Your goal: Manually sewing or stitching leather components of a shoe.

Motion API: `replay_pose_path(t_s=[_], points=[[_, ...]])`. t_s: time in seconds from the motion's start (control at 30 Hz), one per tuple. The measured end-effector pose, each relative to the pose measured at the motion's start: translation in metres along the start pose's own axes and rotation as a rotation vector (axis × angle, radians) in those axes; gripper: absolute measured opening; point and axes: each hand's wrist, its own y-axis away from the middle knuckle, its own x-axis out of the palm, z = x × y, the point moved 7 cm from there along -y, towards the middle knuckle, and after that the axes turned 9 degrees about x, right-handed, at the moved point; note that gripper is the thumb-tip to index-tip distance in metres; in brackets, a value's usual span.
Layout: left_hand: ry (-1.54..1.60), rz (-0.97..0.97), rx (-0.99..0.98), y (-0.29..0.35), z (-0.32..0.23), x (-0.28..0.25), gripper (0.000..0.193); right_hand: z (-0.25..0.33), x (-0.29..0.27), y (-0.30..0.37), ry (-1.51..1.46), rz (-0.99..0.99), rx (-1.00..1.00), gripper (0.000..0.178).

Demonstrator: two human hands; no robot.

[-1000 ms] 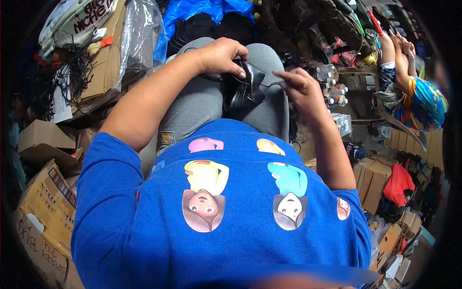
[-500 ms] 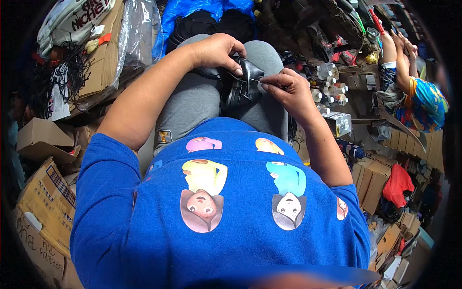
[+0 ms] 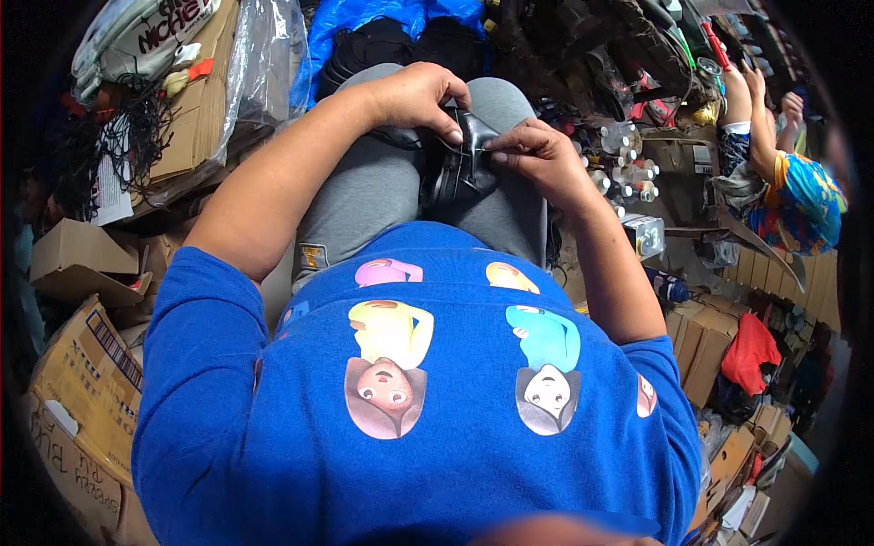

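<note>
A black leather shoe [image 3: 462, 175] rests on my lap between my grey-trousered thighs. My left hand [image 3: 421, 98] grips its upper from the far left, thumb on the near side and fingers bent over the far edge. My right hand [image 3: 541, 156] is at the shoe's right side, thumb and forefinger pinched close against the leather. A thin shiny needle [image 3: 483, 150] shows between those fingertips and the shoe; most of it is hidden. Part of another black piece [image 3: 398, 136] lies under my left wrist, and I cannot tell whether it is a second shoe.
Black rounded pieces [image 3: 364, 55] lie on blue plastic [image 3: 332, 16] beyond my knees. Several small bottles [image 3: 630, 168] stand to the right. Cardboard boxes [image 3: 86, 264] and flat cardboard [image 3: 196, 118] crowd the left. Another person in a colourful shirt [image 3: 806, 205] sits at the far right.
My right hand has moved slightly left, its fingertips now against the shoe, and less of the needle shows. My left hand keeps its grip. The other person's hands have moved apart.
</note>
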Motion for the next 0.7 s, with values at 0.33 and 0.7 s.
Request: replay_pose_path(t_s=[0.33,0.7], points=[[-0.035,-0.082,0.106,0.002,-0.001,0.001,0.043,-0.008,0.002,-0.003,-0.133,0.096,-0.026,0.017],[-0.184,-0.24,0.09,0.027,-0.03,-0.01,0.029,0.027,0.009,0.022,0.323,-0.211,-0.305,0.02]])
